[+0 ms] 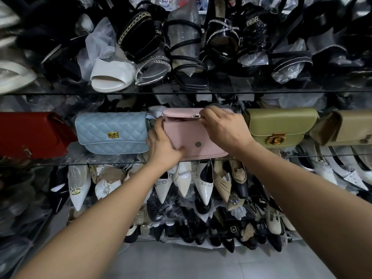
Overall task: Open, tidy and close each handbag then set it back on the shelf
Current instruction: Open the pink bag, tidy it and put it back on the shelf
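Observation:
A pink handbag point(201, 135) stands on the glass shelf point(112, 163) in the middle row, its flap lifted so the round snap on its front shows. My left hand point(163, 143) grips the bag's left end and lower front. My right hand point(223, 125) holds the raised flap at the top edge, fingers curled over the metal clasp. A light blue quilted handbag point(112, 133) sits just left of it, and an olive green handbag point(279, 125) with a gold lock sits just right.
A red bag point(30, 133) stands at the far left and a tan bag point(346, 127) at the far right of the same shelf. Black and white sandals fill the shelf above; pointed flats crowd the shelves below. Grey floor tiles point(181, 262) lie underneath.

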